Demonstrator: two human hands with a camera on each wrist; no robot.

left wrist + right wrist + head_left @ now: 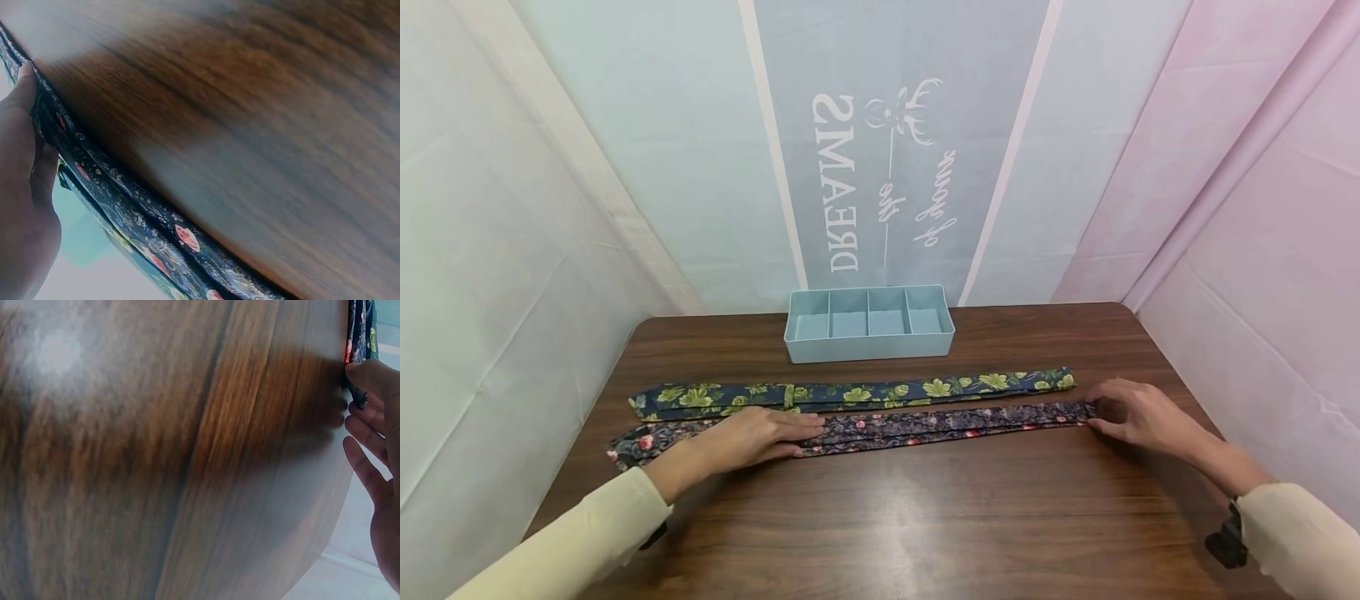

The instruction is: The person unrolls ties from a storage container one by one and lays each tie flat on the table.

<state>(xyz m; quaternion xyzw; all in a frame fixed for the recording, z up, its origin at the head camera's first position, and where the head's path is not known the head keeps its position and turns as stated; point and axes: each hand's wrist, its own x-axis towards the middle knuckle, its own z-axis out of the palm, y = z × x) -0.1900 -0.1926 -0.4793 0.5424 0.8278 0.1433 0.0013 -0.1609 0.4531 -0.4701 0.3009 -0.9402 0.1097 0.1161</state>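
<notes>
Two folded floral neckties lie side by side across the table. The nearer one, a dark necktie with red and pink flowers (925,427), has my left hand (763,433) resting across its left half, fingers extended over the fabric and thumb along the near edge. In the left wrist view that hand (28,187) covers part of the dark cloth. At the narrow right end, my right hand (1142,412) pinches the tip between thumb and fingers; the right wrist view shows the thumb of this hand (381,419) on the cloth. Just behind lies the navy necktie with yellow-green flowers (865,395), untouched.
A light blue tray (868,348) with several compartments stands near the back edge of the brown wooden table (925,517). Behind it hangs a printed cloth (895,183). Pale fabric walls rise at the left and right.
</notes>
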